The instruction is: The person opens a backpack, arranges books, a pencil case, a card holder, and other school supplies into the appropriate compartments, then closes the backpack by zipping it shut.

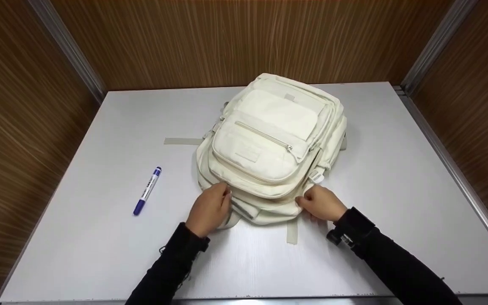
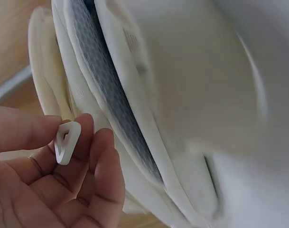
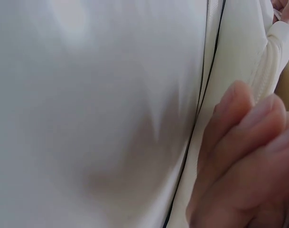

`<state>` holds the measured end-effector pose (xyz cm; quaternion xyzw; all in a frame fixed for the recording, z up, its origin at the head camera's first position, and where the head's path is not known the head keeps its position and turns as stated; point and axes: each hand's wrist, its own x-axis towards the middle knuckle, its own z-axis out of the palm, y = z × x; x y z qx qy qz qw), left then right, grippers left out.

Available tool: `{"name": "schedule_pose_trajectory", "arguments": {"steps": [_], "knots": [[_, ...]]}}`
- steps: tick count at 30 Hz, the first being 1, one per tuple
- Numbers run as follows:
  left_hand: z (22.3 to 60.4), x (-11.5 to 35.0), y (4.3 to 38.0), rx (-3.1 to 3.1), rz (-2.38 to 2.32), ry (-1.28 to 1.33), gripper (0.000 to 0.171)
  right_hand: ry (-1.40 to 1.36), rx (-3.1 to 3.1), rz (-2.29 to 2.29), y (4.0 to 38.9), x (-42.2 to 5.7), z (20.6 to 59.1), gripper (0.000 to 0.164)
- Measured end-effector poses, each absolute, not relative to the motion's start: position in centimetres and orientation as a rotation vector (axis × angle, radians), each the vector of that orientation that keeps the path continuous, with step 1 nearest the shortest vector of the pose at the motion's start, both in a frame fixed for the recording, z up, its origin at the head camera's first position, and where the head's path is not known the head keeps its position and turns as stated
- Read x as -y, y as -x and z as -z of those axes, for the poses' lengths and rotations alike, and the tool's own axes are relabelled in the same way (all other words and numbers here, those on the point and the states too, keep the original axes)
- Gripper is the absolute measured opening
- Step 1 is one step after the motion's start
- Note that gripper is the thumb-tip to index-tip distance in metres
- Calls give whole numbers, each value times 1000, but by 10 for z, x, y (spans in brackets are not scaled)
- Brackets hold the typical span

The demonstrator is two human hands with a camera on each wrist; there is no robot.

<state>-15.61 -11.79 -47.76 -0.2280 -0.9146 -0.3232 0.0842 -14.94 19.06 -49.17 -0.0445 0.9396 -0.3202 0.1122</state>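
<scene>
A cream backpack (image 1: 269,140) lies on its back on the white table, its front pockets facing up. At its lower left edge, my left hand (image 1: 210,207) pinches a zipper pull (image 2: 67,143), a small flat white loop, between thumb and fingers. Beside the pull, the left wrist view shows grey mesh lining (image 2: 106,76) between two cream fabric edges. My right hand (image 1: 323,203) grips the bag's fabric at the lower right corner, thumb and forefinger together on it. In the right wrist view, its curled fingers (image 3: 239,142) lie against the cream cloth.
A blue-capped marker (image 1: 147,190) lies left of the bag on the white table (image 1: 100,254). One strap end (image 1: 182,141) sticks out to the left, another (image 1: 292,233) toward the front. Wood-grain panels (image 1: 244,42) enclose the back and sides.
</scene>
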Motion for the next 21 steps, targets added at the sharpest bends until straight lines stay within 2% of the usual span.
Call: {"name": "schedule_pose_trajectory", "arguments": {"steps": [11, 21], "knots": [[477, 68, 135, 2716, 921, 892, 11, 154, -2732, 979, 149, -188, 487, 36], [471, 35, 127, 2747, 818, 954, 10, 209, -2747, 970, 151, -186, 488, 36]]}}
